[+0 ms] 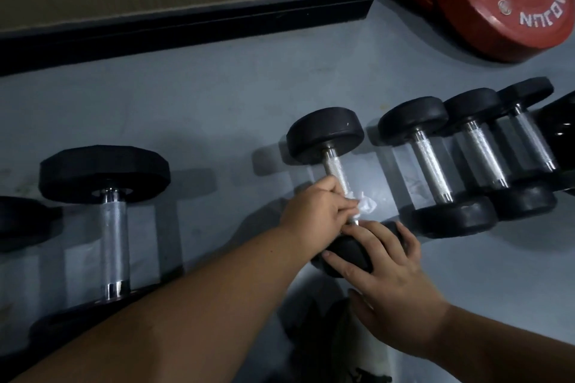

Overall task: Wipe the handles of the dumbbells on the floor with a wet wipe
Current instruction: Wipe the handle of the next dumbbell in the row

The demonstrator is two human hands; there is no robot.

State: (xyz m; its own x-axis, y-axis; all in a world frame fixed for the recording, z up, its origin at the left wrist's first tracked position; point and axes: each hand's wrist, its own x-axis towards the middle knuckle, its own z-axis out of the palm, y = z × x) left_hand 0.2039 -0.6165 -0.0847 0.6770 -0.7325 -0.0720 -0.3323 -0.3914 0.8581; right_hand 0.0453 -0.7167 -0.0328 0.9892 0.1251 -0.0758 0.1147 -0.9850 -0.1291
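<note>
The left hand is closed around the wet wipe on the middle dumbbell's handle, mid-floor. The right hand, fingers spread, steadies the near weight. Best to twist the wipe fully around, then slide toward the far weight.

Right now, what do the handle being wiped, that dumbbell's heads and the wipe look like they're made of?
Handle: bright metal, likely chromed steel, with a fine knurled grain.
Far head: matte black, probably rubber coating; dull highlights, rounded edges.
Wet wipe: thin white nonwoven or paper, crumpled under the left hand.
</note>
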